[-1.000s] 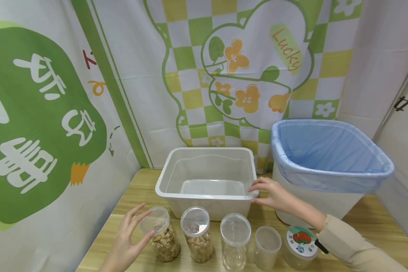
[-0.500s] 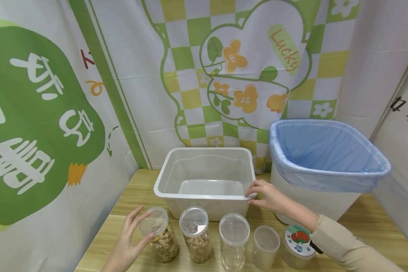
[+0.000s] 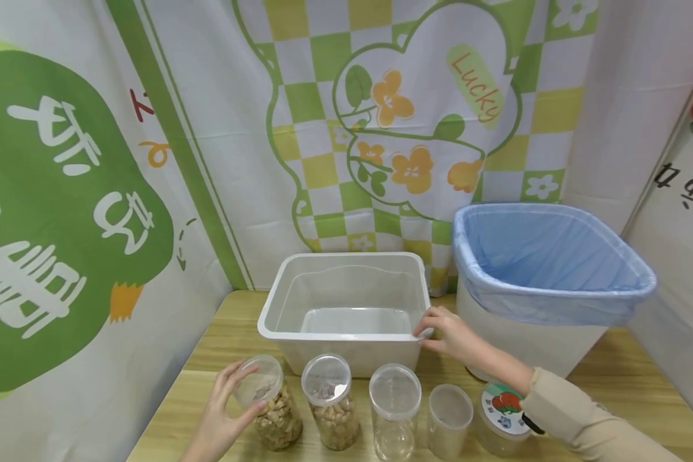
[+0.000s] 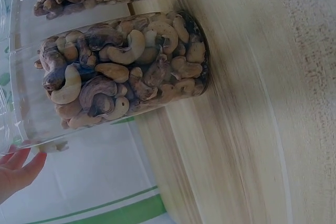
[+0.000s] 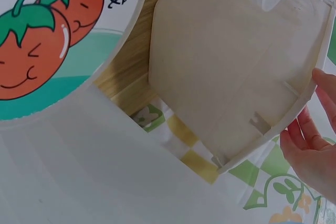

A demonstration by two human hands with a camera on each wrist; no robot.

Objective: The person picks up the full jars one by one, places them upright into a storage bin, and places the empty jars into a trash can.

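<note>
My left hand (image 3: 226, 410) curls round the top of the leftmost clear jar of cashews (image 3: 271, 407), fingers over its lid and thumb on its side. The left wrist view shows that jar (image 4: 121, 72) up close, with fingertips (image 4: 18, 169) at its lid end. My right hand (image 3: 441, 330) pinches the front right corner of the rim of an empty white plastic bin (image 3: 300, 333). In the right wrist view the fingers (image 5: 315, 145) lie against the bin (image 5: 231, 72).
In a row at the table's front stand a second jar of nuts (image 3: 330, 401), an empty lidded jar (image 3: 394, 410), a lidless cup (image 3: 449, 420) and a tomato-lidded jar (image 3: 504, 414). A blue-lined waste bin (image 3: 548, 282) stands right. Printed curtains enclose the wooden table (image 3: 225, 346).
My left hand has moved in from spread fingers and curled onto the cashew jar's top. The right hand stays at the bin's rim corner.
</note>
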